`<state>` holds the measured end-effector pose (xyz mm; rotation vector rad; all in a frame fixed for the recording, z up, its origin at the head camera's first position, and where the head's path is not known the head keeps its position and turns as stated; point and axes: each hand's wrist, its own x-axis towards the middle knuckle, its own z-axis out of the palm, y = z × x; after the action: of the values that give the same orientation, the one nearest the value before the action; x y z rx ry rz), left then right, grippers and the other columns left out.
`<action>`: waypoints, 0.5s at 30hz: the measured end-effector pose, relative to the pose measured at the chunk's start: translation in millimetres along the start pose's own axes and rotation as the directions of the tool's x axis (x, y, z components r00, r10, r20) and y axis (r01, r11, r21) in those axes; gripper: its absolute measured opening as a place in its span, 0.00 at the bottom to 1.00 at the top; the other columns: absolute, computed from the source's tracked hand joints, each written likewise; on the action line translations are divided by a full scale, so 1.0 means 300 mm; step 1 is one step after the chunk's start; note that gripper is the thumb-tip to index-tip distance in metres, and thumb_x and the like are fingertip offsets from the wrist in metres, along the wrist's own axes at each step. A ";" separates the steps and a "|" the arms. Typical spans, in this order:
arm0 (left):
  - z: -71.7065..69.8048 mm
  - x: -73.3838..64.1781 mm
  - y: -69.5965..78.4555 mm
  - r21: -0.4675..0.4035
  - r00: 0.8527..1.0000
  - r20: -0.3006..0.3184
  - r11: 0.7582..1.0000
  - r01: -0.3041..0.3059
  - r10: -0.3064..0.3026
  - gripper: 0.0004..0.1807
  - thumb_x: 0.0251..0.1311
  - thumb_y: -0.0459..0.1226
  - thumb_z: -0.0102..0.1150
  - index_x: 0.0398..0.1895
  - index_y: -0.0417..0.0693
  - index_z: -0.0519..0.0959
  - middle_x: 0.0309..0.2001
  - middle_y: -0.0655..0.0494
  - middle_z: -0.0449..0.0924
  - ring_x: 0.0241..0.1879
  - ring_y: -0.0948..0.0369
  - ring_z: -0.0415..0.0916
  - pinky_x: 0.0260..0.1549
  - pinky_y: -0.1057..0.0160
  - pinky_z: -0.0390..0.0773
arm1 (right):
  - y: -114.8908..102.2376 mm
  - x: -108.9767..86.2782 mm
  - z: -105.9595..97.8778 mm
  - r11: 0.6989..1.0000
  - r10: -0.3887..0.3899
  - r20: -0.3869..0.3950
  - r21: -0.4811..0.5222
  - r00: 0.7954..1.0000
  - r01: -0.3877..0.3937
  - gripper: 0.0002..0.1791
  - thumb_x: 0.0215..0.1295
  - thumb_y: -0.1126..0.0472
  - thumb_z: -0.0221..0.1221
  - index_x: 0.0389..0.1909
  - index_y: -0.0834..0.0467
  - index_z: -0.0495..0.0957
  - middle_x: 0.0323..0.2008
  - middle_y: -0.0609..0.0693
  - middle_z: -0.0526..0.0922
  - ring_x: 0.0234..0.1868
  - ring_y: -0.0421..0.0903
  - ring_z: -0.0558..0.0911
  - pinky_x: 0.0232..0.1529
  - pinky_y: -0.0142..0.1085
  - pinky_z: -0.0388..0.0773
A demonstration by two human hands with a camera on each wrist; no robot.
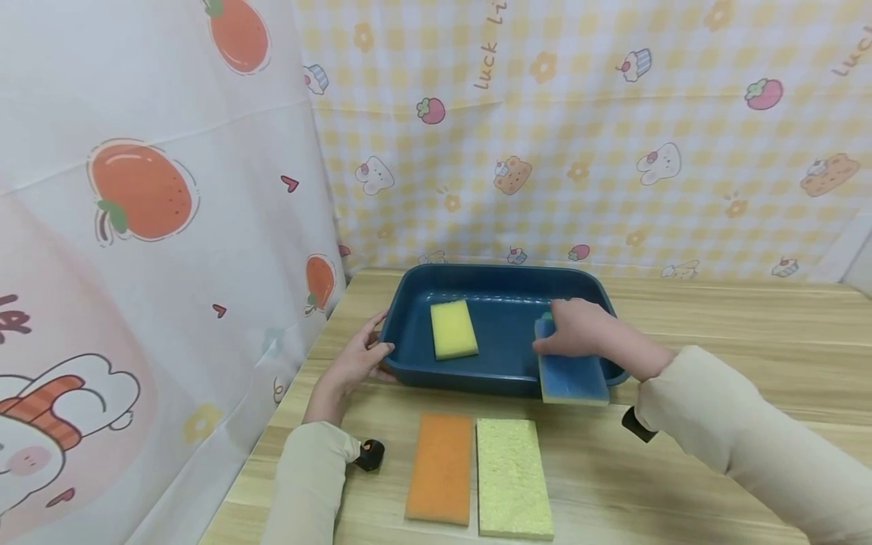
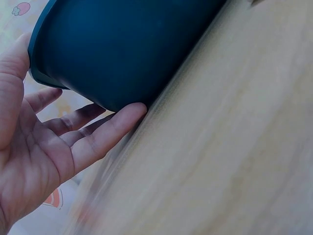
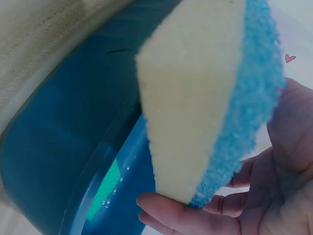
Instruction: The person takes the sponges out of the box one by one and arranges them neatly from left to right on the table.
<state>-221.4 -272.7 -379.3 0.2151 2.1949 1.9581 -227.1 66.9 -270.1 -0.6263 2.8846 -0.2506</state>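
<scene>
A dark blue rectangular basin [image 1: 504, 382] sits on the table, its left end held by my left hand [image 1: 361, 354]. That thumb lies at the rim, while the fingers reach along the outer wall toward the base. Over the basin's right end, my right hand [image 1: 579, 329] grips a blue-and-cream sponge [image 1: 575, 382], which overlaps the front rim in the head view. Its cream foam and rough blue face show in the right wrist view. Inside the basin lies a yellow sponge [image 1: 454, 330] at the left. Something green [image 3: 104, 190] shows within it, mostly hidden.
In front of the basin, an orange sponge [image 1: 441, 469] and a pale yellow sponge [image 1: 514, 478] lie side by side on the wooden table [image 1: 736, 325]. Patterned cloth [image 1: 545, 136] hangs behind the table and along its left side.
</scene>
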 end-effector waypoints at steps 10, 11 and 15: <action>0.005 -0.007 0.007 -0.011 1.000 -0.019 1.000 0.012 -0.012 0.36 0.60 0.31 0.42 0.70 0.58 0.45 0.59 0.35 0.56 0.43 0.44 0.73 0.30 0.46 0.78 | -0.018 -0.052 0.001 1.000 0.001 -0.016 -0.013 1.000 -0.001 0.32 0.50 0.46 0.58 0.42 0.71 0.69 0.23 0.52 0.69 0.26 0.48 0.69 0.21 0.34 0.65; 0.005 -0.008 0.009 -0.009 1.000 -0.016 1.000 0.011 -0.012 0.36 0.60 0.31 0.42 0.70 0.58 0.45 0.59 0.35 0.56 0.43 0.44 0.73 0.31 0.46 0.78 | -0.018 -0.057 0.001 1.000 0.000 -0.017 -0.013 1.000 0.000 0.31 0.50 0.46 0.58 0.42 0.71 0.69 0.23 0.52 0.69 0.26 0.48 0.69 0.21 0.34 0.65; 0.006 -0.008 0.014 -0.002 1.000 -0.013 1.000 0.012 -0.012 0.36 0.60 0.30 0.42 0.70 0.58 0.45 0.59 0.34 0.56 0.43 0.44 0.73 0.31 0.46 0.78 | -0.015 -0.077 0.005 1.000 -0.008 -0.026 -0.025 1.000 0.007 0.33 0.49 0.46 0.58 0.43 0.72 0.69 0.25 0.53 0.71 0.27 0.48 0.70 0.23 0.35 0.68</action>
<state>-218.7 -271.0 -375.2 0.1893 2.1969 1.9607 -204.3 72.4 -267.4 -0.6427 2.9149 -0.2259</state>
